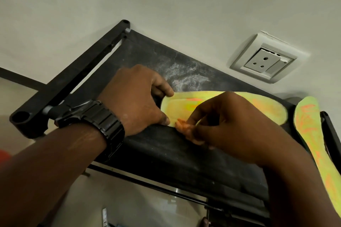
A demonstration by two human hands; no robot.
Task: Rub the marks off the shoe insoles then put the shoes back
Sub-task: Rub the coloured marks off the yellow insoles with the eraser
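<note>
A left hand (pixel 136 97) clamps the heel of a neon-yellow foam insole (pixel 265 105) near the front edge of a dusty black fabric shoe-rack top (pixel 166 153), evidently steadying it while the right hand (pixel 227 121) pinches a small orange eraser-like lump (pixel 181 125) against it; a second insole (pixel 310 131) lies at the right edge.

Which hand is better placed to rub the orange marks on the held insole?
Right. The right hand pinches a small orange piece against the insole; the left hand holds its end.
</note>
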